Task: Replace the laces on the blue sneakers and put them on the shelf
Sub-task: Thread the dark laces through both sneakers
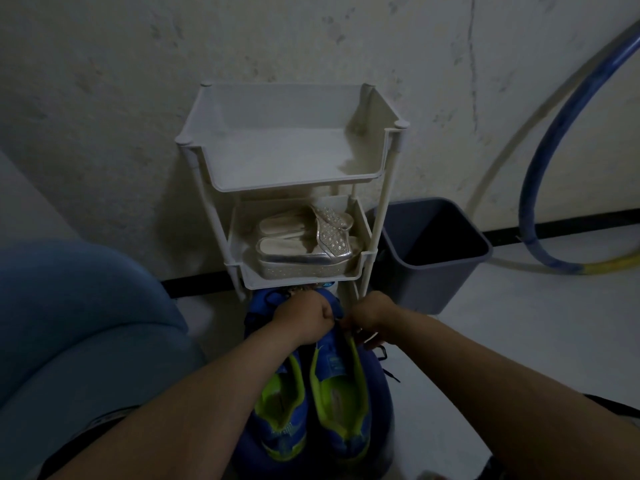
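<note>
Two blue sneakers with neon-green linings stand side by side, heels toward me: the left sneaker [277, 403] and the right sneaker [341, 393]. My left hand [304, 318] is curled into a fist over the toe end of the shoes. My right hand [369, 315] is curled beside it, fingers pinching at the right sneaker's lace area. A dark lace [388, 367] trails on the floor to the right. The white three-tier shelf [298, 181] stands just beyond; its top tray is bare.
Silver platform sandals [308, 244] fill the shelf's middle tray. A grey bin [429, 244] stands to the right of the shelf. A blue and yellow hoop [540, 161] leans on the wall. A blue cushioned seat [79, 323] is at my left.
</note>
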Demonstrator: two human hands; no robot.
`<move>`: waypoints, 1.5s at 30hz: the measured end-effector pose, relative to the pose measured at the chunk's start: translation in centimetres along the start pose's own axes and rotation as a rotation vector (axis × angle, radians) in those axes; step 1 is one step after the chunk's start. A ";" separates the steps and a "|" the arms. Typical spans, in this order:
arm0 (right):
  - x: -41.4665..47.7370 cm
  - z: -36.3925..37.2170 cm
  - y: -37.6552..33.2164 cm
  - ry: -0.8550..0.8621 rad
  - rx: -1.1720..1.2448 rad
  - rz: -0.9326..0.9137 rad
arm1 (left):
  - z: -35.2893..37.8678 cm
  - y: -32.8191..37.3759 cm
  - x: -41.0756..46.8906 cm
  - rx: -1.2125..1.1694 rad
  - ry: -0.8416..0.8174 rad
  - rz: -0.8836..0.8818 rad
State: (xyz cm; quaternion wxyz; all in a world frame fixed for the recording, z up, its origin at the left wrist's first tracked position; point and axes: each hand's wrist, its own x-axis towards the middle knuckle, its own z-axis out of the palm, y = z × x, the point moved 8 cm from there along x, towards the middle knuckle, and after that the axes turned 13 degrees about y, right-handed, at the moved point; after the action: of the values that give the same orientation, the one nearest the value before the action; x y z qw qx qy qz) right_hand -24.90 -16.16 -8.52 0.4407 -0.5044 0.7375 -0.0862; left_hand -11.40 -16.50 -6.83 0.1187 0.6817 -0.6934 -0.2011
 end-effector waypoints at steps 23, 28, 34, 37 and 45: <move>0.4 0.2 -0.1 0.041 -0.005 -0.028 | 0.9 -0.5 -0.8 -0.080 0.068 -0.086; 0.0 0.0 0.0 -0.021 0.012 -0.019 | 1.1 -0.6 -0.7 -0.096 0.095 -0.084; 0.3 0.4 0.4 -0.046 0.005 -0.037 | 0.7 -0.2 -0.3 -0.084 -0.009 -0.078; 0.8 -0.1 0.1 -0.013 0.035 -0.032 | 0.0 0.3 0.2 -0.001 -0.089 -0.035; 0.4 -3.8 -3.3 0.143 0.557 -0.185 | -1.8 1.8 1.3 -0.106 -0.031 0.045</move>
State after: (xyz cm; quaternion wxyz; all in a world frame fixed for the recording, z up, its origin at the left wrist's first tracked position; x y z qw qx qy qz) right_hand -25.55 -19.28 -4.62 0.4991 -0.4219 0.6655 -0.3605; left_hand -12.33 -18.03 -4.60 0.1482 0.6555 -0.6986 -0.2454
